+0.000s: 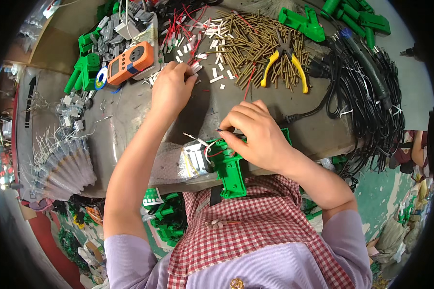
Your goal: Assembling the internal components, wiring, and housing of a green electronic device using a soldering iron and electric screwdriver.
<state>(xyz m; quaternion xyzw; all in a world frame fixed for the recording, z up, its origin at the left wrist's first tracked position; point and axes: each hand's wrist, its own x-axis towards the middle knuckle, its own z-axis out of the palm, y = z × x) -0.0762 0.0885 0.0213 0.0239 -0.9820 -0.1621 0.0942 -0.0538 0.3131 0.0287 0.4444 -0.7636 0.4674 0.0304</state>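
Observation:
My left hand (172, 89) is over the far middle of the bench with its fingers curled down among small white sleeve-like pieces (214, 73). Whatever its fingertips hold, if anything, is hidden. Close to my body, my right hand (258, 137) pinches a thin dark-ended wire (220, 130) above a green plastic tool housing half (230, 176). The housing lies at the bench's near edge, its handle part pointing toward me. A white and silvery block (195, 159) sits beside it, with pale and red leads running into the housing. My right hand covers part of the housing.
Brass-coloured rods (255, 43) are heaped at the back, with yellow-handled pliers (284, 62) on them. An orange meter (130, 62) stands left of them. Black power cords (366, 96) lie at the right. Bundled clear-sleeved leads (65, 164) lie at the left.

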